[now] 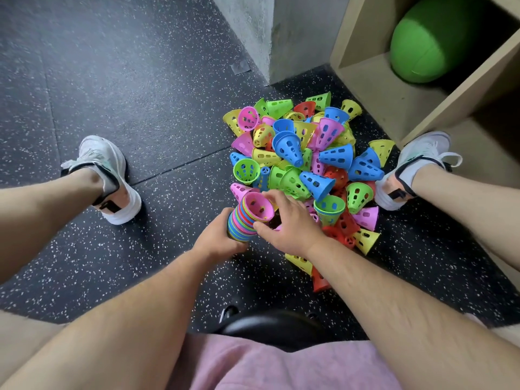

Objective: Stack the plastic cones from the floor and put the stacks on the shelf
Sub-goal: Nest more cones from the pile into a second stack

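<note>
A heap of perforated plastic cones in blue, green, yellow, pink and red lies on the dark speckled floor. My left hand grips a multicoloured stack of cones near its lower end. A pink cone sits on top of that stack, mouth facing me. My right hand curls round this pink cone, thumb below and fingers over its rim. The wooden shelf stands at the upper right, beside the heap.
A green ball fills one shelf compartment. A grey concrete pillar rises behind the heap. My feet in white shoes flank the pile, left and right. A black stool seat is under me.
</note>
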Motion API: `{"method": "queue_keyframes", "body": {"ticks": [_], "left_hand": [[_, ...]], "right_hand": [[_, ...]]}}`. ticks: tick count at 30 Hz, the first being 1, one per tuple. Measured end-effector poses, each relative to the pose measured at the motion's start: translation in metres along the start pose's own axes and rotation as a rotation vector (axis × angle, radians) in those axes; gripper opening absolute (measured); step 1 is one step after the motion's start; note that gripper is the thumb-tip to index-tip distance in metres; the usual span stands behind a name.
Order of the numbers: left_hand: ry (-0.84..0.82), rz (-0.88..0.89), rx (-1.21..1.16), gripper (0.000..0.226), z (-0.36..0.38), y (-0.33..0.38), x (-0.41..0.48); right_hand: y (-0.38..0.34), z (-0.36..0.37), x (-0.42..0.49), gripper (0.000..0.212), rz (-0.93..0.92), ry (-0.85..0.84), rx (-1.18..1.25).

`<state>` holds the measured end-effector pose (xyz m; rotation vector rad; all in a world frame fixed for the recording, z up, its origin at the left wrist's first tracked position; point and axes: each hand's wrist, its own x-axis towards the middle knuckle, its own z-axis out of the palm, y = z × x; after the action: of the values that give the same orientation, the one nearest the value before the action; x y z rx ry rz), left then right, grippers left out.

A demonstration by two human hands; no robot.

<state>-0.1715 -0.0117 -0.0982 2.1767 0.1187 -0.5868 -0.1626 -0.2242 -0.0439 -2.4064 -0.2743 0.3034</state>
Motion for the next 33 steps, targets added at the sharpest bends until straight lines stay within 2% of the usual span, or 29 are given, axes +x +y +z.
{"method": "queue_keyframes", "body": {"ticks": [3, 6, 10, 13, 16, 19, 22, 25, 29, 33], "left_hand": [[0.004, 0.012, 0.033, 0.063, -0.003, -0.006, 0.001], [-0.005, 0.001, 0.043, 0.065, -0.002, -0.010, 0.001], [-0.034, -0.001, 0.042, 0.069, 0.000, -0.012, 0.001], [-0.035, -0.005, 0.037, 0.072, 0.000, -0.013, 0.003], [-0.030, -0.015, 0.040, 0.072, -0.001, -0.013, 0.005], [-0.031, -0.013, 0.034, 0.072, -0.001, -0.013, 0.006], [-0.023, -0.005, 0.049, 0.072, 0.000, -0.014, 0.005], [-0.027, -0.007, 0.064, 0.073, 0.000, -0.015, 0.004], [-0.034, -0.013, 0.084, 0.072, -0.001, -0.013, 0.005], [-0.038, -0.014, 0.105, 0.070, 0.001, -0.010, 0.006]], "right_hand": [[0.011, -0.001, -0.005, 0.061, -0.011, -0.045, -0.059], [0.030, 0.003, -0.012, 0.044, -0.005, -0.032, -0.154], [0.047, 0.005, -0.018, 0.029, -0.009, -0.233, -0.331], [0.048, 0.009, -0.016, 0.044, -0.041, -0.344, -0.491], [0.048, 0.015, -0.014, 0.062, -0.072, -0.345, -0.584], [0.049, 0.017, -0.011, 0.075, -0.045, -0.265, -0.558], [0.049, 0.013, -0.005, 0.085, 0.028, -0.086, -0.399], [0.048, 0.005, 0.001, 0.074, 0.090, 0.147, -0.176], [0.042, -0.010, 0.003, 0.067, 0.135, 0.360, 0.038], [0.035, -0.019, 0.004, 0.076, 0.148, 0.406, 0.168]]}}
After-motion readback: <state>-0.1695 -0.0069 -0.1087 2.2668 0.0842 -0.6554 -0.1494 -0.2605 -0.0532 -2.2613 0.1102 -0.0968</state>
